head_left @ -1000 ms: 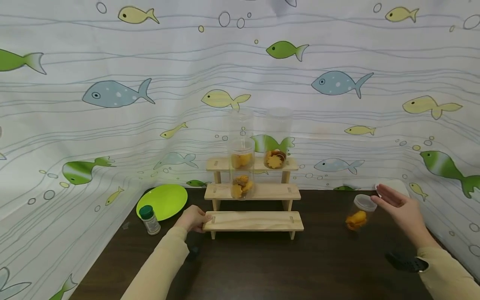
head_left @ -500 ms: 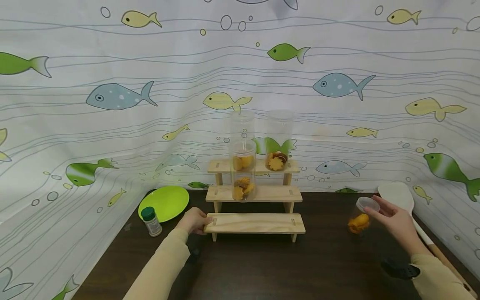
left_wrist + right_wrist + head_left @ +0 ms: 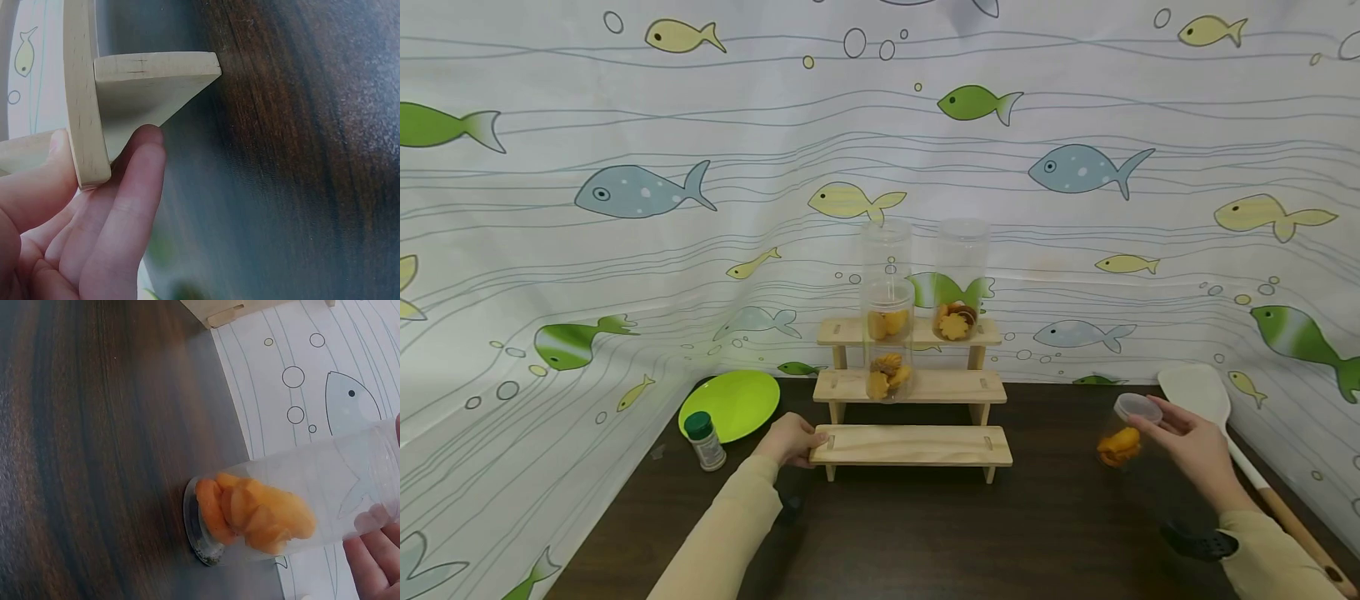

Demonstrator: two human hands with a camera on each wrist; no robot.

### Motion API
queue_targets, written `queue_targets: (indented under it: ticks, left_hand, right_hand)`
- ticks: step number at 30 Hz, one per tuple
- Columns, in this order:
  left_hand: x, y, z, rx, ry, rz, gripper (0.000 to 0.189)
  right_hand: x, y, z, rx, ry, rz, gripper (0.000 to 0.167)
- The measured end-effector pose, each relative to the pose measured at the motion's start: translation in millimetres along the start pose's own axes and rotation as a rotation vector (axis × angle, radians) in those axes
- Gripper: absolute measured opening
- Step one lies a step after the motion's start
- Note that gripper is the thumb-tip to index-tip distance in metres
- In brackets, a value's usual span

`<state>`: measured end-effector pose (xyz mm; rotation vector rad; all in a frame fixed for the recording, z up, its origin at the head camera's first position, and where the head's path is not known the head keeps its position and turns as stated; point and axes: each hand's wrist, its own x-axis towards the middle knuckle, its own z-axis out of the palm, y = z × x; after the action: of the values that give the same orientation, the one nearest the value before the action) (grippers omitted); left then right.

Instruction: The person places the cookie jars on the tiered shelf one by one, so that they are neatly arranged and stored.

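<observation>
Head view: left hand [image 3: 790,439] grips left end of bottom step of wooden shelf [image 3: 913,445], arm stretched forward. Right hand [image 3: 1187,437] holds clear jar [image 3: 1122,437] near its lid; jar stands on dark table [image 3: 925,533], orange snacks inside. Same as half second ago; second ago, right hand was open over jar.

Left wrist view: thumb and fingers [image 3: 119,206] pinch shelf edge [image 3: 84,100].

Right wrist view: fingertips [image 3: 375,562] touch jar [image 3: 281,506].

No readable text or labels
</observation>
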<state>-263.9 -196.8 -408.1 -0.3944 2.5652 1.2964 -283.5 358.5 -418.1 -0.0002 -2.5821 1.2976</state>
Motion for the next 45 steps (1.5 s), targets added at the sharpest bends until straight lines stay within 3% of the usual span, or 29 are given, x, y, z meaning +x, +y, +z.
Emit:
queue_targets:
  ticks: [13,20,32,38,45]
  left_hand:
    - [1.5,0.2,-0.3,-0.011,0.0,-0.012,0.037]
    - [-0.2,1.1,-4.7,-0.008,-0.006,-0.01,0.036]
    - [4.1,-1.1,-1.2,-0.025,-0.001,-0.02,0.032]
    - [3.4,-2.2,-2.9,-0.049,-0.036,-0.021,0.032]
    - [2.0,-0.9,-1.7,-0.031,0.004,-0.018,0.031]
  right_hand:
    - [-1.7,-16,3,0.012,-0.017,0.008,0.073]
    - [2.7,-38,6,-0.034,-0.017,-0.021,0.071]
    - [12.0,-80,16,-0.017,0.001,-0.106,0.066]
    - [15.6,-103,24,0.032,-0.021,-0.144,0.062]
    - [23.8,-131,38,0.034,-0.052,-0.188,0.062]
